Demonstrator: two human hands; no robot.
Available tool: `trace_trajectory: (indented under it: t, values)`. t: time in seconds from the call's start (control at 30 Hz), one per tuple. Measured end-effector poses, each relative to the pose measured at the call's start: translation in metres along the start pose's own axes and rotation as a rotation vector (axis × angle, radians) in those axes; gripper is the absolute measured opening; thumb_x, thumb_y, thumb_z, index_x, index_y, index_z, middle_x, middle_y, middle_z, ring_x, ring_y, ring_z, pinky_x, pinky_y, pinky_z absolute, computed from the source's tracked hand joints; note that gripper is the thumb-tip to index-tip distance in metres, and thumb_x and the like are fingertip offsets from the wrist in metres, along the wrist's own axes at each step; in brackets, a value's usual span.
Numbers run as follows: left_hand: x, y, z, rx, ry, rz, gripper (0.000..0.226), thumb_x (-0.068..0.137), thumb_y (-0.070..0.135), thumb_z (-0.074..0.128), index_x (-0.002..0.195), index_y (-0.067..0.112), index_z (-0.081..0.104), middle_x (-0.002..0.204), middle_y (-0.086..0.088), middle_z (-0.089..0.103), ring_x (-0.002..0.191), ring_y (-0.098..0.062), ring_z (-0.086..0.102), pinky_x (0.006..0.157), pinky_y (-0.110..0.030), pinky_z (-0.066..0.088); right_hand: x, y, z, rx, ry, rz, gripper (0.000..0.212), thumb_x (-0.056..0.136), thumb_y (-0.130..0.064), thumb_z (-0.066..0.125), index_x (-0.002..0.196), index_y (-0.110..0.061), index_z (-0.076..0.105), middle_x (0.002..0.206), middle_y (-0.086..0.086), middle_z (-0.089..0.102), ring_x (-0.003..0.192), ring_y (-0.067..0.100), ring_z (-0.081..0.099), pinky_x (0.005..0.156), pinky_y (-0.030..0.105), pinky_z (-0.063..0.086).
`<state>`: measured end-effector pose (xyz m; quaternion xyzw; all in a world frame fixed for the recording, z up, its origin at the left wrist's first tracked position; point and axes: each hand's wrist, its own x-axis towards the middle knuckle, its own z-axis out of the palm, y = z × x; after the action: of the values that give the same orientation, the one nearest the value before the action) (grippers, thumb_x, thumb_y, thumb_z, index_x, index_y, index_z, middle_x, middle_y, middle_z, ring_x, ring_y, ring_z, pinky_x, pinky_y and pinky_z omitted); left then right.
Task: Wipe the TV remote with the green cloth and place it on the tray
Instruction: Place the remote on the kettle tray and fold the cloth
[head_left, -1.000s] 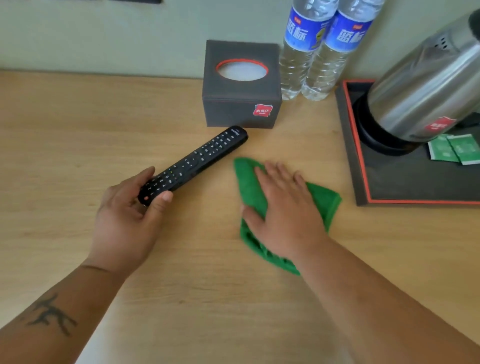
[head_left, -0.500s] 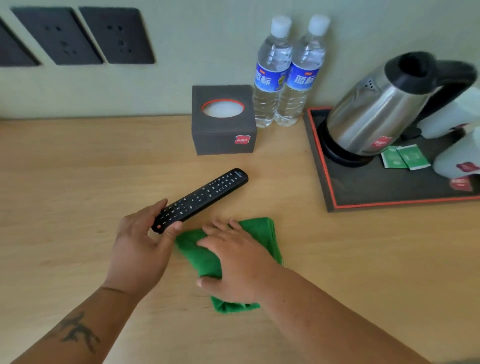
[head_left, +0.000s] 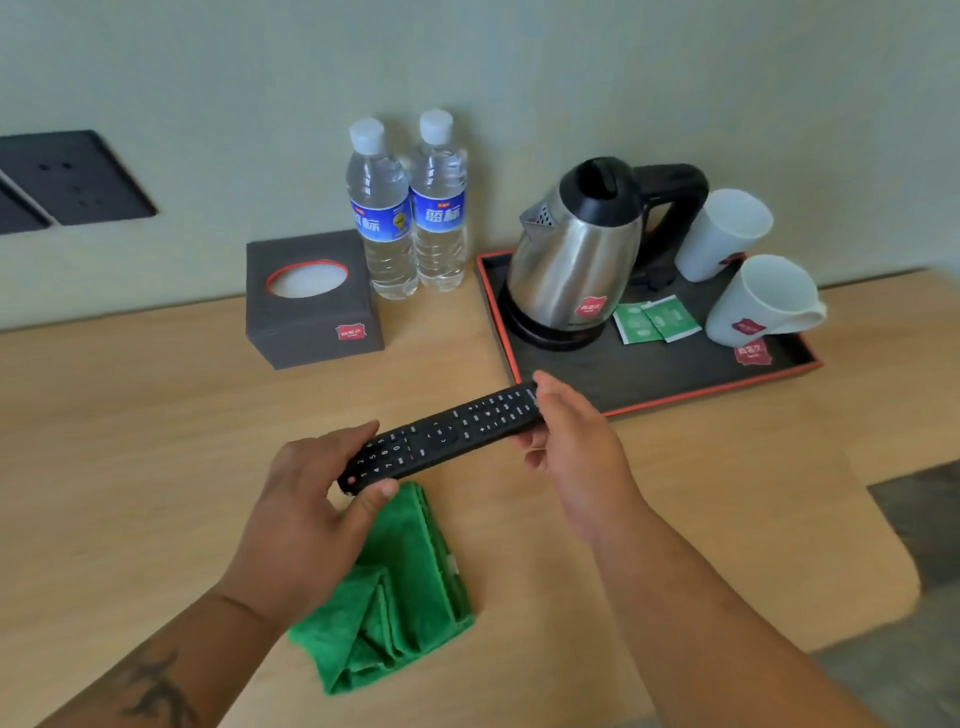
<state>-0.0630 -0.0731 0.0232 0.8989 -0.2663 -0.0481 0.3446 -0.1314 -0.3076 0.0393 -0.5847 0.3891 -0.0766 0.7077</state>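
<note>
The black TV remote (head_left: 447, 434) is held above the wooden table, buttons up, between both hands. My left hand (head_left: 306, 514) grips its near end, thumb on the lower edge. My right hand (head_left: 571, 447) holds its far end with curled fingers, close to the tray's front left corner. The green cloth (head_left: 395, 597) lies folded and crumpled on the table below my left hand, touched by neither hand. The black tray with a red rim (head_left: 675, 400) sits at the right rear.
On the tray stand a steel kettle (head_left: 576, 260), two white cups (head_left: 763, 301) and green sachets (head_left: 654, 319). A dark tissue box (head_left: 311, 301) and two water bottles (head_left: 410, 208) stand by the wall. The table's rounded edge (head_left: 883, 571) is at the right.
My right hand left the cloth and took hold of the remote's far end. The remote rose off the table and moved right, towards the tray. The cloth stayed on the table.
</note>
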Motion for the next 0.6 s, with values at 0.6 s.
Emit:
trace_trajectory:
  t: [0.6]
  values:
    - [0.094, 0.079, 0.12, -0.055, -0.101, 0.068, 0.065, 0.072, 0.023, 0.083, 0.133, 0.02, 0.059, 0.112, 0.003, 0.06, 0.104, -0.009, 0.055, 0.099, -0.008, 0.034, 0.104, -0.034, -0.143, -0.646, 0.191, -0.014, 0.026, 0.098, -0.023, 0.049, 0.108, -0.015, 0.071, 0.097, 0.008, 0.073, 0.08, 0.026, 0.07, 0.079, 0.041, 0.056]
